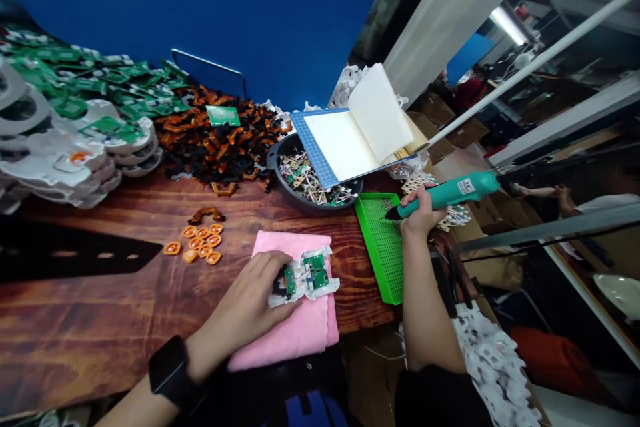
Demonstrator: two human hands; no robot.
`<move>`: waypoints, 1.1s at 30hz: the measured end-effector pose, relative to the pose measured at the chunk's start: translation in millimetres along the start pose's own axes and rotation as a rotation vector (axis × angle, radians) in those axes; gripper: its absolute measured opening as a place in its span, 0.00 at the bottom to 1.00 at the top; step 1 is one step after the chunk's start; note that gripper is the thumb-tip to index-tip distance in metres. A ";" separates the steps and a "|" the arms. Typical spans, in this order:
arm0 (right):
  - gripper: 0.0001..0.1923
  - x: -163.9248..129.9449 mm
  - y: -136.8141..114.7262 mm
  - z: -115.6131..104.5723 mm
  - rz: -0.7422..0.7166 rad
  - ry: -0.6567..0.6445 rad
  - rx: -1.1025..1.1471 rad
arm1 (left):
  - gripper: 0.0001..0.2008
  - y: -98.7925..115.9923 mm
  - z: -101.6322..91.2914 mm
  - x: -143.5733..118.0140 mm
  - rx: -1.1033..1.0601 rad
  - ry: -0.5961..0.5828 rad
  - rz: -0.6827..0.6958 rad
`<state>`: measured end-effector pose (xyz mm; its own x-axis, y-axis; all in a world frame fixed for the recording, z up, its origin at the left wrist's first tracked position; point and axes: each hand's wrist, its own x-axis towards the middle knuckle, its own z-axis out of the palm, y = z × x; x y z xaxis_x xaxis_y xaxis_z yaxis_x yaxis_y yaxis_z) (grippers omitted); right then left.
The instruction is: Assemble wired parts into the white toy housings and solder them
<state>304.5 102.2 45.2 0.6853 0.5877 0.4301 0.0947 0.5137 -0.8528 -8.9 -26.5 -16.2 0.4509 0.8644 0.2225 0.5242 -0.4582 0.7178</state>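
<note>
Nearest the head camera, a black watch [171,368] rings the wrist of the left hand [256,288], which clasps a white shell [299,289] with green boards [316,271] on pink cloth [287,337]. The right hand [421,212] grips a teal driver [453,191] angled over a green tray [369,243]: apparently a pick-up step (anything at the tip is too small to make out), the next move calling for careful tip placement.

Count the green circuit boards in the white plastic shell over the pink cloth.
2: a larger green board at right, a smaller green board by the left hand, which may hide others.
</note>
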 end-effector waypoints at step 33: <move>0.11 -10.6 -45.9 -7.5 0.113 0.042 0.076 | 0.23 -0.9 1.7 0.7 0.009 0.047 0.026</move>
<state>298.3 67.7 77.6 0.7184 0.6184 0.3186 -0.0384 0.4925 -0.8694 -7.8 -25.8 -17.8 0.4305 0.8607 0.2717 0.5192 -0.4824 0.7055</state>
